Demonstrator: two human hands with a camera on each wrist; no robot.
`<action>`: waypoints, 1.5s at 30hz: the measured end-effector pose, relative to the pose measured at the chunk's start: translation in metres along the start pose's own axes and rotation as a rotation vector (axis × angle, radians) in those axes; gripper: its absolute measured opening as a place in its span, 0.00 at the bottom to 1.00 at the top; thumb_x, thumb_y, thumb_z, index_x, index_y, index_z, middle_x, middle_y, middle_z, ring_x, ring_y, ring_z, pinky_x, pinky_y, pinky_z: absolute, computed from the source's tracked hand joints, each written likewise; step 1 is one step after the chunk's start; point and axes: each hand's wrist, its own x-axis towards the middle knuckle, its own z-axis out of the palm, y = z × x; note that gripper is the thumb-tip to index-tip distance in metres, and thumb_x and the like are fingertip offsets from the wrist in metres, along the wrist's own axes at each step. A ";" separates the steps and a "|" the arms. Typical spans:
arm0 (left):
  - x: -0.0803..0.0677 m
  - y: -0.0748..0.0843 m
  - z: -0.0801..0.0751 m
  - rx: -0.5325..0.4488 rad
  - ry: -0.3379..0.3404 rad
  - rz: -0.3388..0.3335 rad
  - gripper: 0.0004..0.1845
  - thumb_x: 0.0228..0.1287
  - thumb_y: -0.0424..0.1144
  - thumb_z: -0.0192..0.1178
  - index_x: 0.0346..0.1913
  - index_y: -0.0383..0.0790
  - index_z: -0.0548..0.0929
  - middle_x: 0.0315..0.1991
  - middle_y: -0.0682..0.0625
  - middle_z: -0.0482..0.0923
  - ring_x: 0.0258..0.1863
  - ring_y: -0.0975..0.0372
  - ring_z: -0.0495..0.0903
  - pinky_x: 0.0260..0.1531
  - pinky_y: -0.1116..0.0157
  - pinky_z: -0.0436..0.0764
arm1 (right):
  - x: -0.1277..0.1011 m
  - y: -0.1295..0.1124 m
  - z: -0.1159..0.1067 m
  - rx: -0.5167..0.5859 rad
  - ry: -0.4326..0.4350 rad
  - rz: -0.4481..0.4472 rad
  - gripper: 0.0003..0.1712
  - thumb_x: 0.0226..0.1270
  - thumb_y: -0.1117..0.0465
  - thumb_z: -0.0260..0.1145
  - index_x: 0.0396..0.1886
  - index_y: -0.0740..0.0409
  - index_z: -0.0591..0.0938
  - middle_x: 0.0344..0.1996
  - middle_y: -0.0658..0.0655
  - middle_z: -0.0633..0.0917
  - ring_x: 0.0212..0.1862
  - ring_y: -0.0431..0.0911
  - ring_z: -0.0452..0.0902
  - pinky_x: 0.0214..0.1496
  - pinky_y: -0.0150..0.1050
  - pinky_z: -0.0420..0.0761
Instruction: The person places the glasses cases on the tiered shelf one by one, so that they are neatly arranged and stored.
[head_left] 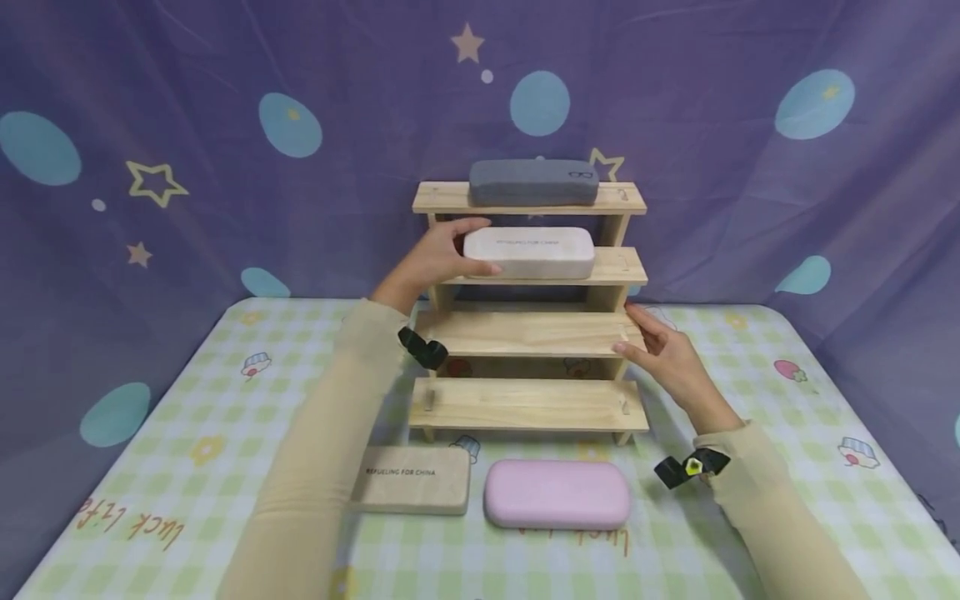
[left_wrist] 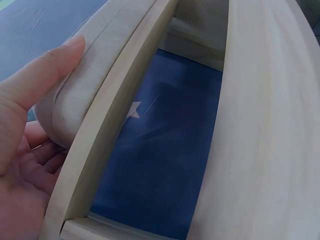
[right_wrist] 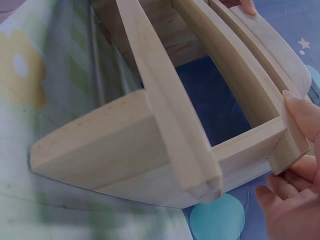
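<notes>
A white glasses case (head_left: 529, 254) lies on the second tier from the top of a stepped wooden display rack (head_left: 525, 333). My left hand (head_left: 442, 257) grips the case by its left end, thumb at the front and fingers behind. In the left wrist view that thumb presses the side of the case (left_wrist: 82, 95), which sits against the shelf board. My right hand (head_left: 675, 362) holds the right end of the third tier. The right wrist view has its thumb on the board (right_wrist: 250, 75) and the other fingers curled below the board's end.
A grey-blue glasses case (head_left: 533, 183) rests on the top tier. Before the rack, a beige case (head_left: 416, 481) printed with lettering and a pink case (head_left: 557, 494) lie on the checked tablecloth (head_left: 187, 400). My left forearm covers part of the beige one. A purple curtain (head_left: 375, 67) hangs behind.
</notes>
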 end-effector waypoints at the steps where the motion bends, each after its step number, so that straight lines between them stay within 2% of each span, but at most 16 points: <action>1: 0.000 0.000 0.000 0.005 0.003 0.004 0.42 0.51 0.38 0.72 0.70 0.42 0.64 0.40 0.46 0.75 0.36 0.59 0.72 0.36 0.65 0.74 | 0.000 0.000 0.000 0.007 0.000 0.001 0.40 0.65 0.64 0.64 0.72 0.64 0.56 0.72 0.63 0.53 0.73 0.54 0.46 0.64 0.23 0.58; 3: -0.002 -0.001 -0.002 0.009 0.008 -0.001 0.42 0.51 0.39 0.72 0.70 0.43 0.64 0.40 0.45 0.74 0.36 0.58 0.70 0.36 0.64 0.72 | 0.000 0.001 0.001 0.019 -0.001 0.006 0.40 0.65 0.64 0.64 0.72 0.64 0.56 0.72 0.62 0.53 0.72 0.54 0.47 0.64 0.23 0.59; 5: -0.004 -0.003 -0.004 -0.006 0.014 -0.007 0.42 0.52 0.39 0.71 0.70 0.43 0.64 0.45 0.44 0.74 0.40 0.59 0.71 0.39 0.64 0.73 | 0.001 0.001 0.002 0.030 -0.003 0.010 0.40 0.65 0.64 0.64 0.72 0.64 0.56 0.73 0.62 0.53 0.72 0.54 0.47 0.64 0.23 0.59; 7: -0.007 -0.004 -0.007 -0.049 0.021 -0.005 0.41 0.53 0.37 0.71 0.70 0.41 0.64 0.55 0.44 0.73 0.49 0.59 0.73 0.47 0.65 0.74 | 0.000 0.001 0.002 0.034 -0.002 0.014 0.40 0.65 0.64 0.64 0.72 0.64 0.56 0.73 0.62 0.53 0.72 0.53 0.47 0.64 0.24 0.59; 9: -0.011 -0.005 -0.010 -0.102 0.038 0.001 0.40 0.53 0.35 0.70 0.70 0.39 0.64 0.65 0.45 0.68 0.60 0.59 0.70 0.56 0.64 0.71 | 0.000 0.001 0.002 0.027 0.000 0.016 0.40 0.65 0.63 0.64 0.72 0.64 0.56 0.73 0.62 0.53 0.73 0.53 0.47 0.65 0.24 0.58; 12: -0.021 -0.008 -0.016 -0.164 0.055 0.026 0.38 0.55 0.32 0.68 0.69 0.37 0.64 0.69 0.46 0.62 0.68 0.56 0.61 0.63 0.63 0.65 | 0.001 0.002 0.001 0.015 0.005 0.010 0.40 0.65 0.63 0.64 0.72 0.64 0.56 0.72 0.62 0.53 0.73 0.53 0.47 0.65 0.24 0.57; 15: -0.034 -0.011 -0.023 -0.166 0.070 0.054 0.37 0.56 0.31 0.67 0.69 0.37 0.65 0.69 0.46 0.62 0.68 0.54 0.61 0.63 0.63 0.65 | 0.001 0.002 0.000 0.011 0.008 0.005 0.40 0.65 0.63 0.64 0.72 0.64 0.56 0.72 0.61 0.53 0.72 0.53 0.47 0.64 0.23 0.58; 20: -0.065 -0.015 -0.028 -0.185 0.079 0.105 0.37 0.56 0.27 0.66 0.69 0.36 0.64 0.69 0.43 0.62 0.67 0.53 0.64 0.61 0.65 0.67 | 0.002 0.002 0.001 0.028 0.010 -0.003 0.40 0.65 0.64 0.64 0.72 0.65 0.55 0.72 0.62 0.53 0.72 0.55 0.48 0.63 0.23 0.60; 22: -0.079 -0.017 -0.028 -0.191 0.071 0.120 0.37 0.55 0.25 0.65 0.69 0.34 0.64 0.68 0.41 0.62 0.67 0.53 0.63 0.61 0.65 0.67 | 0.002 0.002 0.001 0.028 0.009 -0.003 0.40 0.65 0.64 0.64 0.72 0.65 0.55 0.72 0.62 0.53 0.72 0.55 0.48 0.63 0.23 0.60; 26: -0.109 -0.026 -0.026 -0.138 0.022 0.146 0.36 0.54 0.24 0.65 0.68 0.32 0.65 0.68 0.40 0.63 0.67 0.53 0.63 0.61 0.67 0.67 | 0.002 0.002 0.001 0.025 0.008 0.002 0.40 0.65 0.64 0.64 0.72 0.65 0.55 0.73 0.62 0.52 0.72 0.55 0.48 0.63 0.22 0.59; 32: -0.153 -0.046 -0.025 -0.103 -0.044 0.208 0.35 0.53 0.24 0.66 0.66 0.28 0.66 0.66 0.33 0.63 0.64 0.66 0.66 0.58 0.71 0.68 | 0.001 0.002 0.000 0.026 0.010 -0.001 0.41 0.65 0.64 0.64 0.72 0.66 0.54 0.72 0.62 0.52 0.72 0.55 0.49 0.62 0.22 0.61; 34: -0.165 -0.052 -0.025 -0.105 -0.069 0.229 0.35 0.53 0.24 0.66 0.65 0.26 0.66 0.65 0.34 0.64 0.63 0.70 0.67 0.58 0.72 0.68 | 0.001 0.001 0.000 0.021 0.009 0.001 0.41 0.65 0.64 0.64 0.72 0.66 0.54 0.72 0.62 0.52 0.72 0.56 0.49 0.61 0.21 0.62; 36: -0.176 -0.058 -0.024 -0.113 -0.099 0.244 0.34 0.53 0.24 0.65 0.65 0.25 0.66 0.65 0.38 0.66 0.62 0.71 0.67 0.58 0.72 0.68 | 0.000 0.000 -0.001 0.008 0.008 0.004 0.41 0.65 0.63 0.64 0.72 0.65 0.53 0.73 0.62 0.52 0.71 0.56 0.50 0.60 0.21 0.62; 41: -0.197 -0.073 -0.021 -0.130 -0.140 0.242 0.33 0.54 0.24 0.65 0.65 0.26 0.67 0.64 0.56 0.70 0.63 0.71 0.67 0.57 0.72 0.69 | 0.000 -0.002 -0.001 -0.003 -0.001 -0.001 0.41 0.66 0.63 0.63 0.73 0.65 0.53 0.73 0.63 0.51 0.71 0.57 0.50 0.59 0.20 0.63; 43: -0.204 -0.080 -0.020 -0.146 -0.154 0.241 0.33 0.55 0.24 0.64 0.65 0.26 0.67 0.63 0.59 0.70 0.63 0.71 0.67 0.57 0.72 0.69 | 0.000 -0.002 -0.001 0.001 -0.008 0.003 0.42 0.66 0.63 0.63 0.73 0.64 0.52 0.73 0.62 0.50 0.71 0.56 0.49 0.59 0.20 0.63; 45: -0.210 -0.088 -0.018 -0.172 -0.175 0.254 0.32 0.55 0.23 0.63 0.65 0.25 0.66 0.64 0.58 0.69 0.63 0.70 0.66 0.58 0.72 0.68 | 0.000 -0.002 0.000 0.001 -0.013 0.005 0.42 0.66 0.63 0.63 0.73 0.64 0.52 0.73 0.62 0.50 0.72 0.56 0.49 0.59 0.20 0.63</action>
